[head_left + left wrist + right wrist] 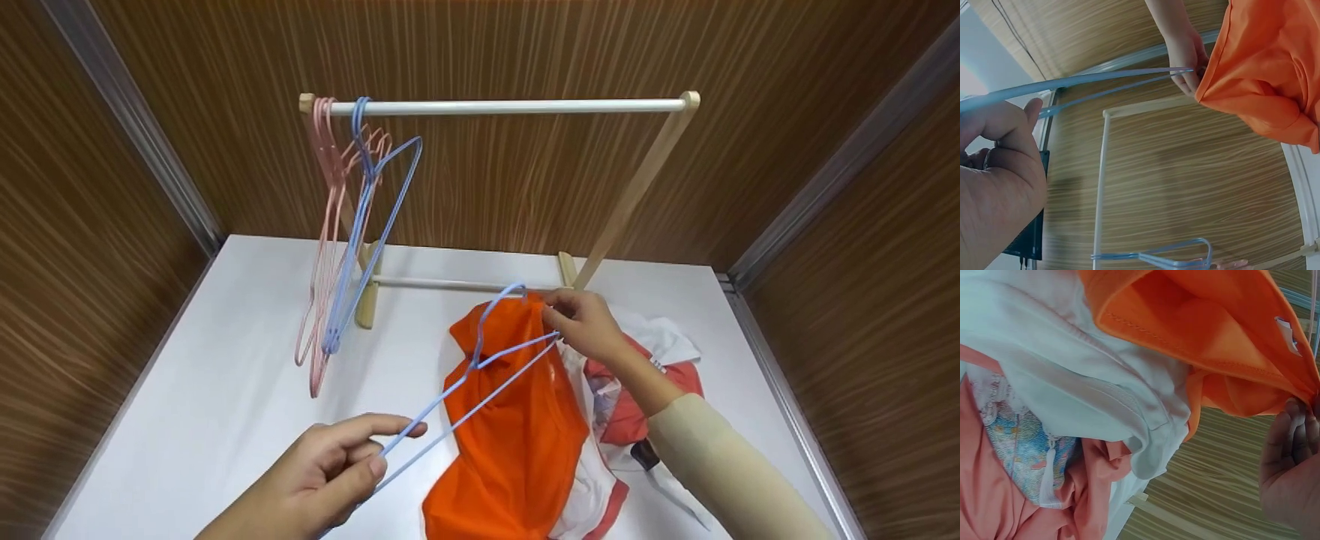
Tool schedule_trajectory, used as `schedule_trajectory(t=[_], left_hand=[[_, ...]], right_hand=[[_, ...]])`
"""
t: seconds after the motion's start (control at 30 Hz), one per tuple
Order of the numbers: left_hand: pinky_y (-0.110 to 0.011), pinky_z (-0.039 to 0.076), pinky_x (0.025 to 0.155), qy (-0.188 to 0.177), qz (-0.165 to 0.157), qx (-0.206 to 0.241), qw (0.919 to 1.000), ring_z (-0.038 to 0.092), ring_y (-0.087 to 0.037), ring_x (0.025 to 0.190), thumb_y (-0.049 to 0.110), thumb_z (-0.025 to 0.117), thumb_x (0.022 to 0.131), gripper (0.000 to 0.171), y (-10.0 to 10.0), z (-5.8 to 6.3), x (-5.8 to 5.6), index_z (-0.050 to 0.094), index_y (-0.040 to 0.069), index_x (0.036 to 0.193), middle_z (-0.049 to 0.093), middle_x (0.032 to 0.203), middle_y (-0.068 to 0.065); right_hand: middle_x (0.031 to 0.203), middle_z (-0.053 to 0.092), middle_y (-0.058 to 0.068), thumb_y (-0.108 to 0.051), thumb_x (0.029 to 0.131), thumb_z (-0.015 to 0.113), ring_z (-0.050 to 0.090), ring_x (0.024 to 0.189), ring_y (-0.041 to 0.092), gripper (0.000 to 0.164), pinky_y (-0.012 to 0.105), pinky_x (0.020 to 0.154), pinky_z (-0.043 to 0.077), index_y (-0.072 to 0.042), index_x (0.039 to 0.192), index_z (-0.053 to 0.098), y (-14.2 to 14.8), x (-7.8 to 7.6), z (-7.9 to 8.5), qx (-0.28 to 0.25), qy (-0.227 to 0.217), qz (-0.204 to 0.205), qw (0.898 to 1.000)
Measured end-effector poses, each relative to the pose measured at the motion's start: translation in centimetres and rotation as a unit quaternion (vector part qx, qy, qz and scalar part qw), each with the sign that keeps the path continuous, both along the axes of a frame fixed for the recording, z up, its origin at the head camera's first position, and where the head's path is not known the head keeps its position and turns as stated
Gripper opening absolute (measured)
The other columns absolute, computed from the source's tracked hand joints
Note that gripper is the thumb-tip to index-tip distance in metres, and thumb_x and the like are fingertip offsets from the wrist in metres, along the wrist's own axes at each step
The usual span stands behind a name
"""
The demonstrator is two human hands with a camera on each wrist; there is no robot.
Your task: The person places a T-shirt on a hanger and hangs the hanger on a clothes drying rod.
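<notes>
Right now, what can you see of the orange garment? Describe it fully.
The orange garment is plain, apparently soft cloth, with a stitched edge and a small white label. The right hand pinches it near the top, and it droops in loose folds, its lower end cut off in the head view. The blue hanger crosses before it there; contact is unclear.

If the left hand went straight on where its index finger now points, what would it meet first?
Beyond the blue hanger it holds, the left hand would probably meet the orange garment first; depth is unclear.
</notes>
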State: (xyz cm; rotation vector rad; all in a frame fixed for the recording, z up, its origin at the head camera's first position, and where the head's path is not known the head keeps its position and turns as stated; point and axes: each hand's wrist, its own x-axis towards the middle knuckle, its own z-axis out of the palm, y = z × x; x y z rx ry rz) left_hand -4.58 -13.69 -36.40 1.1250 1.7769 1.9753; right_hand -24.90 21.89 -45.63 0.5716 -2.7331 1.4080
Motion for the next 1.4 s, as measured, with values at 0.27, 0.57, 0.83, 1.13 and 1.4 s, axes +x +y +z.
schedule_trajectory(t=[0.27,0.57,0.83,1.13,1.4], left_hand=[[-0.017,0.022,0.034,-0.028,0.004,-0.025,0.9993,0.027,-0.007,0.042,-0.01,0.034,0.093,0.04,0.7,-0.3,0.1,0.044,0.002,0.13,0.033,0.057,-0.005],[-0.019,0.02,0.033,-0.092,0.005,-0.055,0.9942,0.025,-0.008,0.041,0.0,0.028,0.099,0.036,1.4,-0.4,0.4,0.037,0.011,0.132,0.029,0.055,-0.006],[-0.02,0.02,0.031,-0.121,-0.001,-0.043,0.9917,0.024,-0.01,0.04,0.001,0.024,0.099,0.035,2.6,-0.7,1.1,0.028,0.009,0.133,0.028,0.055,-0.009],[-0.016,0.026,0.034,0.011,0.052,-0.032,0.9981,0.029,-0.002,0.042,-0.009,0.03,0.095,0.052,3.4,-1.4,1.1,0.021,0.004,0.144,0.034,0.052,-0.004],[-0.02,0.024,0.032,-0.115,0.044,0.006,0.9923,0.028,-0.009,0.039,0.004,0.029,0.1,0.045,4.0,-1.1,1.6,0.027,0.011,0.144,0.031,0.052,-0.008]], right_hand=[[0.066,0.059,0.0,-0.018,0.086,0.06,0.054,0.053,0.016,0.007,0.031,0.05,0.051,-0.016,0.085,0.066,-0.6,0.3,0.5,0.006,0.006,-0.017,1.0],[0.062,0.057,0.001,-0.015,0.084,0.061,0.053,0.048,0.017,0.006,0.03,0.046,0.049,-0.014,0.086,0.067,-0.7,0.5,1.0,-0.003,0.033,-0.04,0.999],[0.059,0.055,0.0,-0.014,0.08,0.063,0.05,0.049,0.016,0.007,0.028,0.045,0.044,-0.014,0.087,0.067,-1.1,0.6,0.9,-0.003,0.054,-0.076,0.996],[0.073,0.059,0.0,-0.012,0.078,0.063,0.054,0.064,0.017,0.005,0.025,0.059,0.048,-0.012,0.083,0.062,-1.2,0.6,0.4,-0.009,0.076,-0.071,0.995],[0.074,0.058,-0.001,-0.013,0.079,0.063,0.054,0.064,0.015,0.005,0.024,0.059,0.048,-0.012,0.084,0.06,-1.7,0.6,0.4,-0.005,0.096,-0.074,0.993]])
